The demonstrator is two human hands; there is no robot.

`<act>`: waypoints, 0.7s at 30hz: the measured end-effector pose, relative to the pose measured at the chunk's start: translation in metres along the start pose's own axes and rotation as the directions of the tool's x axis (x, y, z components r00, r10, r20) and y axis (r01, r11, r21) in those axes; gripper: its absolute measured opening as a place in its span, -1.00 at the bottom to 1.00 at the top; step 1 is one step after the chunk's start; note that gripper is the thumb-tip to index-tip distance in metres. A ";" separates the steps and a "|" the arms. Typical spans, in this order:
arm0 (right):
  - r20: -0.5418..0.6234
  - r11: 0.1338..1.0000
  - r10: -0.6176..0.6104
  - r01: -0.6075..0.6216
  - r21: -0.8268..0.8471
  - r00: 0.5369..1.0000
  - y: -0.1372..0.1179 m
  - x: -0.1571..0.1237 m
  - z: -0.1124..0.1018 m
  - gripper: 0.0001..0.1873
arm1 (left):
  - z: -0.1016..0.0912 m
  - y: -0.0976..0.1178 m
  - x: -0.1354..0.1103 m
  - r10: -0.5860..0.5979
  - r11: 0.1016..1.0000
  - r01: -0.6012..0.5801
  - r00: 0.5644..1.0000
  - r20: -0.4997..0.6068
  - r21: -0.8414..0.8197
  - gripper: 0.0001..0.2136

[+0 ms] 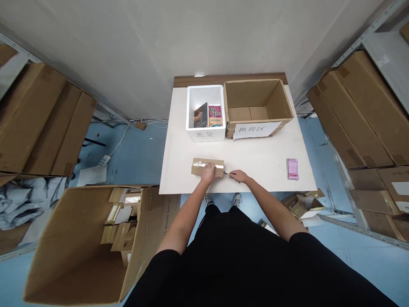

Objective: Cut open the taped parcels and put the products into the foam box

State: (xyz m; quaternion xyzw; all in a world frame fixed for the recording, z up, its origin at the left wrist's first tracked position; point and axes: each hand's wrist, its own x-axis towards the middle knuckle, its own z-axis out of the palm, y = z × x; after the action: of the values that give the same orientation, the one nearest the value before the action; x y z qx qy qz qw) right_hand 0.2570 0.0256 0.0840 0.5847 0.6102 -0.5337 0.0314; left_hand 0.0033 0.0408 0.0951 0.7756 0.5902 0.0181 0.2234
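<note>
A small flat cardboard parcel (204, 164) sealed with clear tape lies near the front edge of the white table (255, 162). My left hand (208, 172) presses down on the parcel's near edge, fingers curled over it. My right hand (238, 175) is closed round a small thin tool (226, 172), whose tip touches the parcel's right end.
At the back of the table stand a white foam box (206, 133) with two books and an open cardboard box (257, 106) with a paper label. A pink item (292, 169) lies right. A large open carton (83, 243) of parcels stands on the floor left. Shelves with boxes line both sides.
</note>
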 end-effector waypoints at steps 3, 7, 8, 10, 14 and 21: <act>-0.116 0.996 0.036 -0.025 0.087 0.993 0.002 -0.006 0.004 -0.41 | -0.003 -0.003 0.004 0.007 1.000 -0.007 1.000 0.001 -0.005 -0.66; -0.212 0.995 0.013 0.007 0.095 0.977 0.000 -0.010 0.009 -0.42 | -0.004 -0.011 0.018 -0.039 0.999 0.040 0.999 -0.016 0.029 -0.40; -0.230 0.997 -0.001 0.017 0.070 0.973 -0.001 -0.010 0.011 -0.43 | -0.005 -0.013 0.022 -0.049 0.998 0.049 0.999 0.004 0.030 -0.30; -0.247 0.999 -0.048 0.049 -0.001 0.968 -0.001 -0.011 0.016 -0.47 | -0.006 -0.019 0.031 -0.055 0.998 0.053 0.996 0.070 0.027 -0.19; -0.256 0.982 -0.159 0.127 -0.137 0.954 0.001 -0.013 0.025 -0.53 | -0.010 -0.028 0.037 -0.018 0.999 0.012 0.992 0.124 0.047 -0.26; -0.330 0.930 -0.177 0.048 -0.364 0.927 -0.004 -0.019 0.031 -0.49 | -0.006 -0.030 0.019 0.100 0.993 -0.099 0.995 -0.021 0.062 -0.40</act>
State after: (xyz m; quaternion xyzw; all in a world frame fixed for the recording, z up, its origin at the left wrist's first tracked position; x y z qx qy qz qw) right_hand 0.2416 -0.0077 0.0856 0.6204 0.7236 -0.3026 -0.0078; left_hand -0.0203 0.0667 0.0849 0.8101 0.5536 0.0205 0.1917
